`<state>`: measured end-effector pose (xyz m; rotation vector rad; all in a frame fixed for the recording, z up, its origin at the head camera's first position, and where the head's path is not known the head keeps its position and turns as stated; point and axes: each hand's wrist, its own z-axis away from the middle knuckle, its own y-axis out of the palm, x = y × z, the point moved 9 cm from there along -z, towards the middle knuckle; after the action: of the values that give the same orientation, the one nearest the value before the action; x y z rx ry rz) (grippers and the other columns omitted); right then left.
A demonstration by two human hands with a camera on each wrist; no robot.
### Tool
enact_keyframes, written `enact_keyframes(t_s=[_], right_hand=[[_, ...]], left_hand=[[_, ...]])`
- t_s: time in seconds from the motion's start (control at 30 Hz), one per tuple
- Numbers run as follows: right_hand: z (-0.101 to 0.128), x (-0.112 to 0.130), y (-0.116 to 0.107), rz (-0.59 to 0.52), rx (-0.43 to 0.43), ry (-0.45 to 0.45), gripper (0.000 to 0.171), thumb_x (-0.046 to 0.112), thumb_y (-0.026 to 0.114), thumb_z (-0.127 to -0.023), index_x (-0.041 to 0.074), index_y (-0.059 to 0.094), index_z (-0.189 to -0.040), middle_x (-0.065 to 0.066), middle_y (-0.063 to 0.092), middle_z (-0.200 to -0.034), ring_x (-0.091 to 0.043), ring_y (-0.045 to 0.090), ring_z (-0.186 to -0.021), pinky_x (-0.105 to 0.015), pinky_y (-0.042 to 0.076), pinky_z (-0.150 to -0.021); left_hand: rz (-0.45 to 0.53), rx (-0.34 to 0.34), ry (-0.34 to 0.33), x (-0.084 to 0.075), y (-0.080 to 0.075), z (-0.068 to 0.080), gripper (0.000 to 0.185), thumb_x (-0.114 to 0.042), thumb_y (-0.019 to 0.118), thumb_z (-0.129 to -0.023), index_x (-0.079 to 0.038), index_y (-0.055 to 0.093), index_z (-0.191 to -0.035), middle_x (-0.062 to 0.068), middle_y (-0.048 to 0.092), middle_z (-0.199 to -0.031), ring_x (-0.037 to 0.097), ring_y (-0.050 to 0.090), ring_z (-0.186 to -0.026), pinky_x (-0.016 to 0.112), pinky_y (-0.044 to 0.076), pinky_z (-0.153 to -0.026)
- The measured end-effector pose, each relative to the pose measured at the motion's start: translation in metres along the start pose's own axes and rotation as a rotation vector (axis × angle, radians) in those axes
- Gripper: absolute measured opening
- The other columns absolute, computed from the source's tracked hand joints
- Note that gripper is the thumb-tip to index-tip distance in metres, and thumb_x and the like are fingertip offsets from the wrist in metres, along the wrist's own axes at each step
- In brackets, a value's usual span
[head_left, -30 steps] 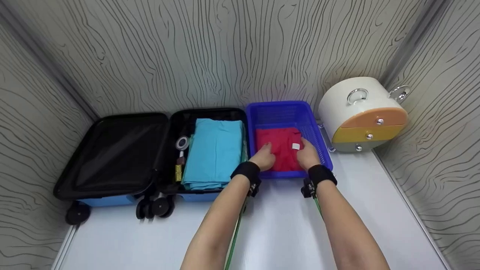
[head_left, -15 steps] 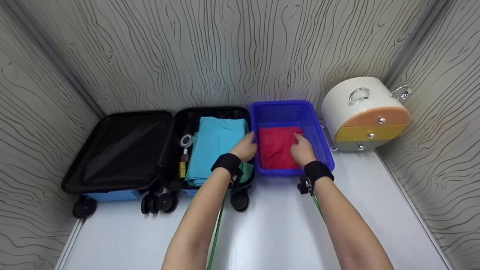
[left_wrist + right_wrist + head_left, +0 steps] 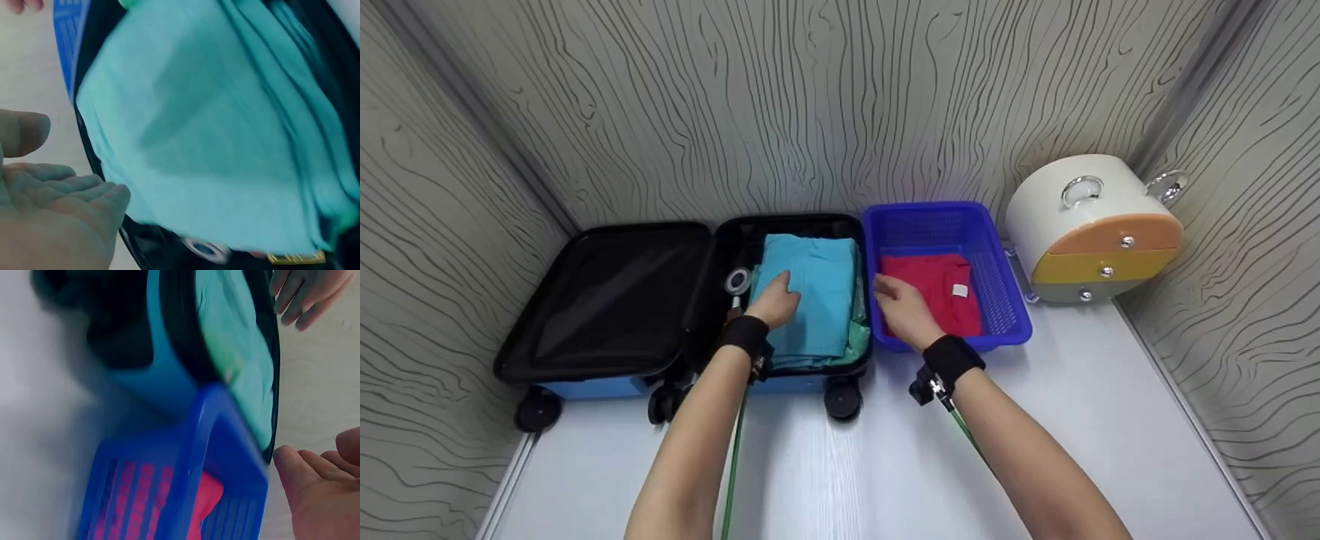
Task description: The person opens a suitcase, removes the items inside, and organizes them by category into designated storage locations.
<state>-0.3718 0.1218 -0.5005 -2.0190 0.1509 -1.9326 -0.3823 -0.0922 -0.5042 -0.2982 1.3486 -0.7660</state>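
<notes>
Left hand: there it is, left hand (image 3: 775,303) over the folded turquoise garment (image 3: 810,300), fingers loose and straight, gripping nothing; whether it touches the cloth, I can't tell.
Right hand: right hand (image 3: 905,307) with fingers relaxed and spread, low over the left edge of the red garment (image 3: 941,289), nothing pinched.
Turquoise garment: lying folded in the right half of the open suitcase (image 3: 607,300), green cloth peeking out beneath its near corner.
Red garment: folded flat inside the blue plastic basket (image 3: 1005,300), which sits just right of the suitcase.
Left wrist view: close and blurred, turquoise cloth (image 3: 214,140) fills it, palm (image 3: 50,208) open at lower left; a yellow tag-like strip at the bottom edge that the head view shows only small.
Right wrist view: the basket's blue rim (image 3: 197,455) from outside with red showing through the mesh, and the other hand's fingers (image 3: 301,295) at top right.
Labels: a small white tag (image 3: 959,291) on the red garment, writing too small to read.
Surface and room: white tabletop (image 3: 885,465), grey wavy-lined wall panels (image 3: 810,105), a rounded white drawer unit (image 3: 1091,225) with orange, yellow and grey fronts at right.
</notes>
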Motion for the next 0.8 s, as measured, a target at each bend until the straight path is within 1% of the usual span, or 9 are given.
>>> enact_keyframes(t_s=[0.1,0.13,0.17,0.3,0.37,0.5,0.6,0.7,0.8], right_hand=[[0.008,0.005,0.031,-0.057,0.106,0.014,0.050,0.001,0.044,-0.103,-0.011,0.038,-0.151,-0.030,0.045,-0.150,-0.039,0.048,-0.138,-0.045,0.041,-0.112],[0.011,0.004,0.040,-0.070,0.143,0.031,0.051,0.002,0.043,-0.104,-0.011,0.036,-0.152,-0.029,0.044,-0.152,-0.039,0.047,-0.138,-0.045,0.041,-0.112],[0.014,0.004,0.048,-0.069,0.175,0.046,0.052,0.003,0.043,-0.104,-0.010,0.035,-0.154,-0.029,0.043,-0.153,-0.039,0.046,-0.139,-0.046,0.040,-0.112],[0.023,-0.004,0.072,0.026,0.248,0.103,0.056,0.011,0.044,-0.106,-0.007,0.029,-0.157,-0.026,0.037,-0.158,-0.038,0.037,-0.145,-0.047,0.034,-0.116],[0.024,-0.010,0.079,0.090,0.250,0.126,0.058,0.013,0.045,-0.106,-0.007,0.027,-0.158,-0.026,0.035,-0.159,-0.037,0.032,-0.148,-0.048,0.030,-0.118],[0.024,-0.017,0.086,0.132,0.232,0.184,0.065,0.016,0.048,-0.104,-0.007,0.021,-0.159,-0.025,0.027,-0.163,-0.036,0.026,-0.150,-0.047,0.026,-0.120],[0.023,-0.017,0.091,0.118,0.230,0.232,0.072,0.020,0.052,-0.104,-0.005,0.016,-0.161,-0.023,0.020,-0.166,-0.036,0.020,-0.152,-0.048,0.025,-0.121],[0.022,-0.017,0.096,0.074,0.230,0.287,0.079,0.024,0.055,-0.103,-0.003,0.010,-0.162,-0.022,0.013,-0.168,-0.035,0.013,-0.154,-0.048,0.022,-0.122],[0.021,-0.017,0.101,0.010,0.222,0.334,0.084,0.026,0.057,-0.103,-0.001,0.005,-0.162,-0.020,0.006,-0.169,-0.035,0.009,-0.155,-0.049,0.020,-0.122]], left_hand=[[0.018,-0.016,-0.061,0.024,-0.010,0.007,0.065,-0.014,0.033,-0.108,0.008,0.001,-0.160,0.026,0.003,-0.168,0.039,0.007,-0.154,0.047,0.016,-0.123],[0.028,-0.017,-0.083,0.032,-0.012,0.009,0.066,-0.013,0.033,-0.107,0.008,0.000,-0.159,0.027,0.003,-0.167,0.041,0.022,-0.150,0.047,0.024,-0.120],[0.037,-0.014,-0.105,0.040,-0.014,0.012,0.067,-0.013,0.033,-0.107,0.009,-0.002,-0.159,0.028,0.002,-0.167,0.042,0.023,-0.150,0.046,0.027,-0.117],[0.042,0.003,-0.179,0.063,-0.016,0.020,0.069,-0.012,0.034,-0.104,0.011,-0.002,-0.158,0.031,0.005,-0.165,0.045,0.033,-0.141,0.047,0.034,-0.101],[0.029,0.014,-0.202,0.071,-0.015,0.023,0.068,-0.012,0.034,-0.103,0.013,0.002,-0.157,0.033,0.007,-0.165,0.044,0.026,-0.146,0.046,0.032,-0.105],[0.019,0.018,-0.218,0.080,-0.014,0.025,0.064,-0.008,0.035,-0.101,0.014,0.015,-0.157,0.035,0.029,-0.153,0.036,0.049,-0.104,0.040,0.039,-0.088],[0.018,0.009,-0.223,0.084,-0.013,0.024,0.057,-0.003,0.036,-0.099,0.013,0.027,-0.153,0.028,0.045,-0.128,0.024,0.037,-0.073,0.034,0.033,-0.070],[0.006,0.004,-0.223,0.085,-0.013,0.021,0.054,-0.001,0.036,-0.097,0.013,0.033,-0.150,0.019,0.045,-0.105,0.018,0.032,-0.062,0.031,0.031,-0.062],[0.014,0.012,-0.246,0.088,-0.011,0.019,0.058,-0.004,0.036,-0.098,0.014,0.026,-0.152,0.022,0.046,-0.108,0.017,0.030,-0.060,0.032,0.031,-0.062]])
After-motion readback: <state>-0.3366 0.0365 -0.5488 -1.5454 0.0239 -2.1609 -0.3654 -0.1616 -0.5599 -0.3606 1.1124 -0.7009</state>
